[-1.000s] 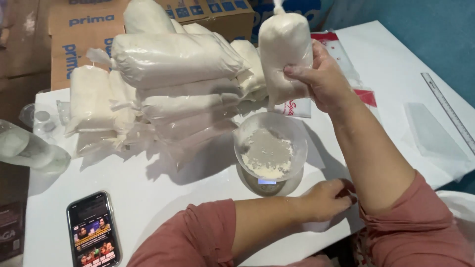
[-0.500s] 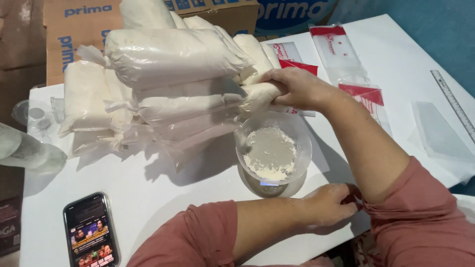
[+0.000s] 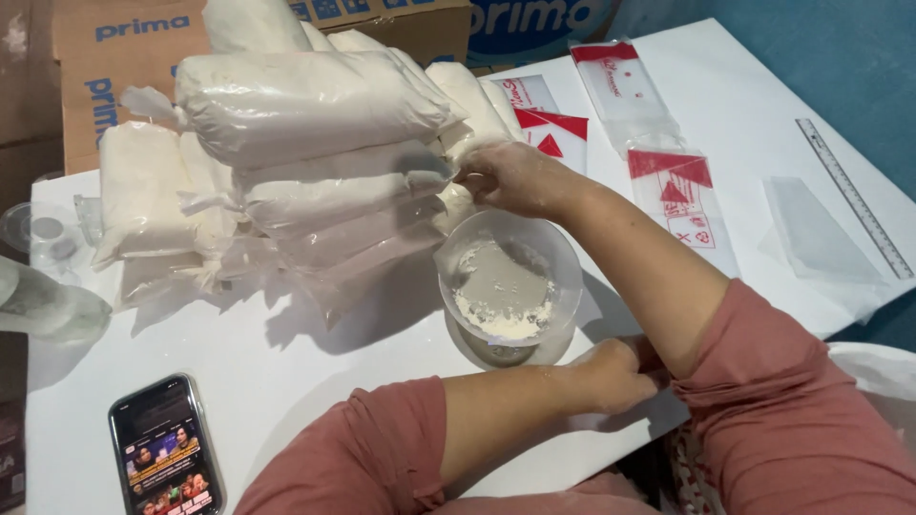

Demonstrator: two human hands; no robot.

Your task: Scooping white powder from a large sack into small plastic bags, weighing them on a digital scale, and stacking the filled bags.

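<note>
My right hand (image 3: 515, 176) reaches over a clear plastic bowl (image 3: 570, 272) to the right end of a pile of filled bags of white powder (image 3: 305, 105). Its fingers pinch the end of one bag (image 3: 448, 205) that lies on the pile. The bowl holds a little white powder and stands on a small scale (image 3: 496, 355). My left hand (image 3: 618, 374) is closed in a fist at the table's near edge, just right of the scale. Whether it holds anything is hidden. Both forearms wear pink sleeves.
Empty clear bags with red tops (image 3: 682, 195) lie to the right on the white table (image 3: 286, 372). A ruler (image 3: 854, 195) and a plain clear bag (image 3: 816, 234) lie far right. A phone (image 3: 167, 448) is at front left, clear containers (image 3: 48, 305) at left, cardboard boxes (image 3: 124, 57) behind.
My right hand held a filled bag up in the air, then brought it down and leftward onto the pile. My left hand has stayed at the table edge.
</note>
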